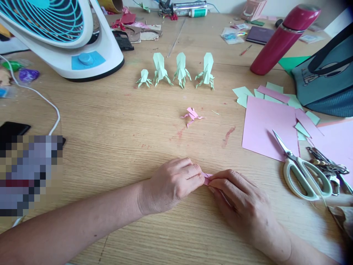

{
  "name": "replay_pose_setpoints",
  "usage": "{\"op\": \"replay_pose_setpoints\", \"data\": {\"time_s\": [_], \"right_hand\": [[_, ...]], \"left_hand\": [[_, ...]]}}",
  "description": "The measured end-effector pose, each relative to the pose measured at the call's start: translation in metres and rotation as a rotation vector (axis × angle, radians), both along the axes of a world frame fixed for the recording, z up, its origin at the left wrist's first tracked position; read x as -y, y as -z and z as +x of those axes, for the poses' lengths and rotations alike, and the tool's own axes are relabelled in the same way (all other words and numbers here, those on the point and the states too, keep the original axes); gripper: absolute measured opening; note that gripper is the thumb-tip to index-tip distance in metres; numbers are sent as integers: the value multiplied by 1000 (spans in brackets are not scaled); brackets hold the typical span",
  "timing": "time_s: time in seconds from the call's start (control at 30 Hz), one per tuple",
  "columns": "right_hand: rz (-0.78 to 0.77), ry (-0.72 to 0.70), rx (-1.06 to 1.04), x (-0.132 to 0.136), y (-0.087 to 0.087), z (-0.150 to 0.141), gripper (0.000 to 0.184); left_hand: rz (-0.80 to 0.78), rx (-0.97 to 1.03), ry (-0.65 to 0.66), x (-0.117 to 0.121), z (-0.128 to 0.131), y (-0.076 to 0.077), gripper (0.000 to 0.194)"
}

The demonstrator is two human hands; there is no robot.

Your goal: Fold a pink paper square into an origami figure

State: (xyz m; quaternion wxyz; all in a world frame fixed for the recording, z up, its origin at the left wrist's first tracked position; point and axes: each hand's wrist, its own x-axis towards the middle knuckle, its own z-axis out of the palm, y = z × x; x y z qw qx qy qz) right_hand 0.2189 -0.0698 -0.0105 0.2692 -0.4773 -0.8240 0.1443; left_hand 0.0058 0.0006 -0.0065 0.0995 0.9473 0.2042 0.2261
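A small folded piece of pink paper (pixel 206 178) lies between my two hands, low over the wooden table, mostly covered by fingers. My left hand (pixel 176 180) pinches its left end, knuckles up. From the other side, the fingertips of my right hand (pixel 242 202) close on its right end. Beyond them stands a pink origami figure (pixel 192 115) with thin spread legs. Farther back is a row of several pale green origami figures, among them a small one (pixel 144 77) at the left and a taller one (pixel 207 70) at the right.
To the right are a pink paper sheet (pixel 268 127), green and pink scraps (pixel 273 92), white-handled scissors (pixel 299 176) and a bunch of keys (pixel 331 165). A red flask (pixel 281 44) stands beside a grey-blue bag (pixel 328 81). At the back left is a white fan (pixel 102 48), with a cable (pixel 35 90) nearby.
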Motion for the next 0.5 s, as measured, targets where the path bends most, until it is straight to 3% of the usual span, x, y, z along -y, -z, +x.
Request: {"op": "replay_pose_setpoints", "data": {"time_s": [0.17,0.5], "right_hand": [[52,-5,75,-2,-2,-3,8],[58,11,56,-4,0,-4,12]], "left_hand": [[14,-32,-7,1,0,-1,22],[-5,-50,-47,1,-7,-4,24]]}}
